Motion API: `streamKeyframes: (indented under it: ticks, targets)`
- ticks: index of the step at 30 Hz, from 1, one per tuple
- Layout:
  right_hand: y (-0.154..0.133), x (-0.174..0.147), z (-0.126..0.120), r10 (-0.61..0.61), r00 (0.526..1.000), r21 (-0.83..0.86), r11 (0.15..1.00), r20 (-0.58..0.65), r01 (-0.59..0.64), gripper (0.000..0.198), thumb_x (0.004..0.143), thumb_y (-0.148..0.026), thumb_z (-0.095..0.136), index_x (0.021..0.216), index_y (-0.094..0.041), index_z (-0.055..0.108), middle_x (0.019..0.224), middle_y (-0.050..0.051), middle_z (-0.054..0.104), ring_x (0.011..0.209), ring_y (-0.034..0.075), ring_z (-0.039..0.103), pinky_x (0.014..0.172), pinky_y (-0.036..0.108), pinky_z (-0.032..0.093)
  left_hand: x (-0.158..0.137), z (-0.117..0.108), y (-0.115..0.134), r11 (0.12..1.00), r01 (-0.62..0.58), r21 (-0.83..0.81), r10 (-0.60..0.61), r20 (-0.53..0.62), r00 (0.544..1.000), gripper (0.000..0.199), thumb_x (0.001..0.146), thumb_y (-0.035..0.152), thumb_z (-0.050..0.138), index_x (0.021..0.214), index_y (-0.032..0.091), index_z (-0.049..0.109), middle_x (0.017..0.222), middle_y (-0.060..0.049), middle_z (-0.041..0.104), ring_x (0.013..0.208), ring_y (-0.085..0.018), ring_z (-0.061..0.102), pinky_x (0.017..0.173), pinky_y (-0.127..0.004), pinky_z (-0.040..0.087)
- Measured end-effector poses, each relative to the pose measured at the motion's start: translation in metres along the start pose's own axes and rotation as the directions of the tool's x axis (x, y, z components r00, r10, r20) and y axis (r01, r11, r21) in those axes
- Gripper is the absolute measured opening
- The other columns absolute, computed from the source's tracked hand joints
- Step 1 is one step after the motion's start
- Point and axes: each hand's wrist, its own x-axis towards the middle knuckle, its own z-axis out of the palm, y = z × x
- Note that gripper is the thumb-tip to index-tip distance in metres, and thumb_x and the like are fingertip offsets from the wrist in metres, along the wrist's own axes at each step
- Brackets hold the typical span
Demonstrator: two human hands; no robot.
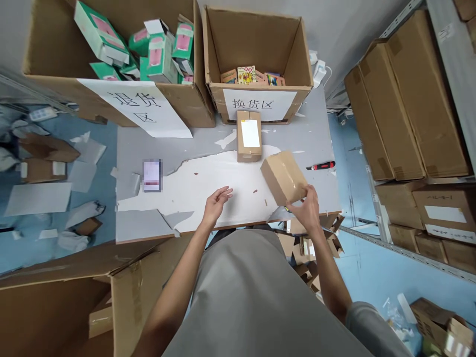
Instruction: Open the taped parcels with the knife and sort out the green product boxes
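In the head view my right hand grips the near right corner of a small brown cardboard box, which sits at a slant at the right of the table. My left hand hovers over the white patch of the tabletop, fingers apart and holding nothing. Beyond both hands stands another small taped box with a white label on top, close to the front of a large carton. A red and black utility knife lies to the right of the slanted box.
At the back stand a large carton of green and pink boxes and another carton holding small colourful packs. A phone lies on the table's left. Shelves with brown cartons rise at right; an open carton stands at lower left.
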Motion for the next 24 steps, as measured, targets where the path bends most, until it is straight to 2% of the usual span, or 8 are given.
streamKeyframes:
  ticks: [3, 7, 11, 14, 16, 19, 22, 24]
  targets:
    - [-0.009, -0.027, 0.007, -0.044, 0.981, 0.052, 0.998, 0.188, 0.035, 0.087, 0.076, -0.044, 0.096, 0.153, -0.025, 0.058, 0.172, 0.023, 0.053, 0.163, 0.046, 0.052, 0.133, 0.069, 0.053, 0.003, -0.02, -0.016, 0.997, -0.015, 0.081, 0.015, 0.007, 1.0, 0.074, 0.083, 0.049, 0.086, 0.149, 0.019, 0.073, 0.16, -0.024, 0.073, 0.147, -0.042, 0.072, 0.132, -0.063, 0.05]
    - [-0.032, -0.023, 0.062, -0.179, 0.882, 0.117, 0.983, 0.435, 0.142, 0.09, 0.074, -0.035, 0.098, 0.155, -0.023, 0.06, 0.177, 0.023, 0.051, 0.171, 0.047, 0.044, 0.142, 0.07, 0.042, 0.005, -0.046, -0.032, 0.979, -0.046, 0.197, 0.04, 0.035, 0.999, 0.084, 0.078, 0.034, 0.083, 0.16, 0.025, 0.067, 0.178, -0.02, 0.057, 0.159, -0.043, 0.062, 0.132, -0.062, 0.051]
    - [-0.051, -0.005, 0.114, -0.326, 0.752, 0.189, 0.945, 0.573, 0.266, 0.091, 0.072, -0.021, 0.094, 0.157, -0.019, 0.063, 0.184, 0.024, 0.044, 0.176, 0.049, 0.036, 0.144, 0.07, 0.039, -0.004, -0.069, -0.046, 0.959, -0.021, 0.282, 0.033, -0.036, 0.999, 0.078, 0.076, 0.028, 0.082, 0.153, 0.024, 0.073, 0.164, -0.018, 0.071, 0.15, -0.042, 0.068, 0.131, -0.064, 0.052]
    - [-0.049, 0.002, 0.129, -0.346, 0.73, 0.202, 0.938, 0.589, 0.281, 0.099, 0.076, -0.018, 0.091, 0.168, -0.022, 0.056, 0.191, 0.019, 0.036, 0.182, 0.044, 0.025, 0.145, 0.068, 0.037, -0.014, -0.078, -0.057, 0.961, 0.001, 0.278, 0.022, -0.079, 0.997, 0.075, 0.075, 0.026, 0.082, 0.149, 0.026, 0.076, 0.155, -0.015, 0.076, 0.143, -0.041, 0.073, 0.128, -0.063, 0.055]
    - [-0.039, -0.001, 0.131, -0.289, 0.775, 0.192, 0.957, 0.562, 0.218, 0.112, 0.079, -0.023, 0.093, 0.18, -0.023, 0.043, 0.195, 0.018, 0.026, 0.185, 0.041, 0.017, 0.146, 0.064, 0.036, -0.016, -0.079, -0.064, 0.967, -0.005, 0.254, 0.025, -0.073, 0.997, 0.077, 0.075, 0.025, 0.082, 0.151, 0.027, 0.075, 0.158, -0.014, 0.074, 0.141, -0.041, 0.074, 0.126, -0.062, 0.057]
    - [-0.018, -0.017, 0.135, -0.082, 0.845, 0.169, 0.986, 0.528, -0.009, 0.133, 0.079, -0.038, 0.099, 0.188, -0.021, 0.025, 0.197, 0.022, 0.017, 0.185, 0.04, 0.015, 0.145, 0.063, 0.037, -0.01, -0.077, -0.075, 0.97, 0.033, 0.241, -0.018, -0.065, 0.998, 0.085, 0.073, 0.024, 0.082, 0.157, 0.024, 0.071, 0.164, -0.017, 0.07, 0.145, -0.042, 0.071, 0.125, -0.062, 0.058]
    - [-0.001, -0.041, 0.149, 0.109, 0.832, 0.19, 0.95, 0.544, -0.249, 0.135, 0.075, -0.051, 0.102, 0.185, -0.017, 0.032, 0.193, 0.027, 0.029, 0.179, 0.042, 0.033, 0.14, 0.066, 0.044, 0.002, -0.075, -0.085, 0.963, 0.103, 0.25, -0.088, -0.071, 0.994, 0.092, 0.068, 0.022, 0.084, 0.159, 0.021, 0.068, 0.166, -0.021, 0.068, 0.146, -0.044, 0.07, 0.125, -0.064, 0.056]
    - [0.002, -0.055, 0.161, 0.159, 0.812, 0.247, 0.904, 0.561, -0.347, 0.12, 0.078, -0.055, 0.098, 0.179, -0.017, 0.045, 0.187, 0.027, 0.043, 0.172, 0.041, 0.048, 0.135, 0.064, 0.05, 0.008, -0.075, -0.09, 0.957, 0.127, 0.259, -0.112, -0.075, 0.991, 0.091, 0.065, 0.02, 0.085, 0.155, 0.021, 0.071, 0.164, -0.022, 0.07, 0.145, -0.045, 0.071, 0.125, -0.065, 0.056]
